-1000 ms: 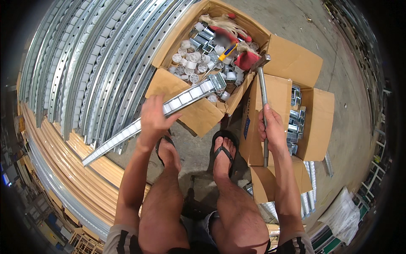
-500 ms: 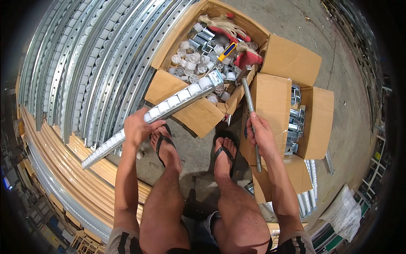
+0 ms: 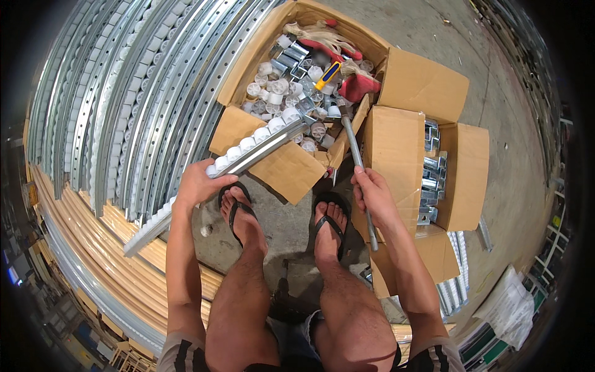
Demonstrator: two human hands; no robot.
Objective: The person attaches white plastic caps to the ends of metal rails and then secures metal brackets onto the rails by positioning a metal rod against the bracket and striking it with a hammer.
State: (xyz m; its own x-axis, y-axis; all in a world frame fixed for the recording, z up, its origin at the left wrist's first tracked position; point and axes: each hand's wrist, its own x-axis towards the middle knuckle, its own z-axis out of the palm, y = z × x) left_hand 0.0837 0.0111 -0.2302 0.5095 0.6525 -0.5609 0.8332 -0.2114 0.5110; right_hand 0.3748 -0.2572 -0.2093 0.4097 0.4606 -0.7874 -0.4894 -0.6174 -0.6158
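Observation:
My left hand (image 3: 197, 183) grips a long metal channel rail (image 3: 248, 158) lined with white round rollers. The rail slants from lower left up toward the open cardboard box (image 3: 246, 124) of parts. My right hand (image 3: 370, 189) holds a thin grey metal rod (image 3: 354, 146), nearly upright, its top end pointing into the same box. The box holds white plastic rollers (image 3: 273, 87), small metal brackets, red-and-cream gloves (image 3: 359, 87) and a blue-and-yellow tool (image 3: 327, 74). My bare legs and feet in black flip-flops (image 3: 238, 208) stand between the two hands.
Many perforated galvanised rails (image 3: 124, 105) lie stacked on the left, with tan wooden strips (image 3: 118, 273) below them. A second cardboard box (image 3: 458, 173) at the right holds stacked metal brackets (image 3: 431, 173). Concrete floor lies beyond. A white bag (image 3: 511, 304) sits at the lower right.
My left hand has slid the roller rail down and left, nearer my left foot. My right hand has tilted the rod's top toward the parts box and moved lower.

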